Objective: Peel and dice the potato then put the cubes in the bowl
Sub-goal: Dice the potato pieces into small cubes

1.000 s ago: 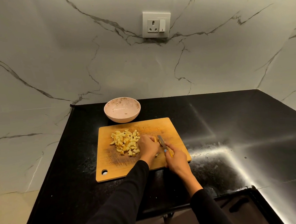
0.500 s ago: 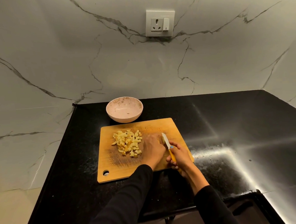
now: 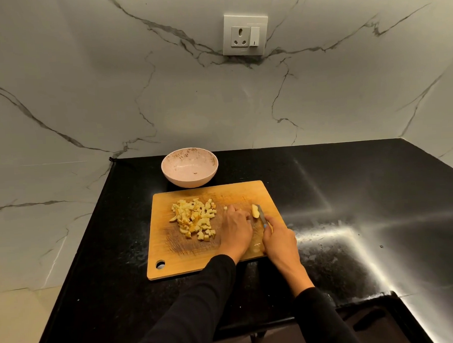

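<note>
Slicing potato piece [image 3: 255,211] with knife [image 3: 262,214].

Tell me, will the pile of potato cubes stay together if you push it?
Probably not: the cubes lie as loose separate bits on the board, so they would likely scatter. Their flat faces suggest sliding rather than rolling. Freshly cut, they may feel slippery.

Walls: white marble [image 3: 83,100] with grey veins, meeting in a corner at right.
Socket: white plate [image 3: 245,35] with switch, on back wall.
Counter: black stone [image 3: 354,190], glossy, streaked with bright glare.
Floor: pale tile [image 3: 15,330], lower left.
</note>
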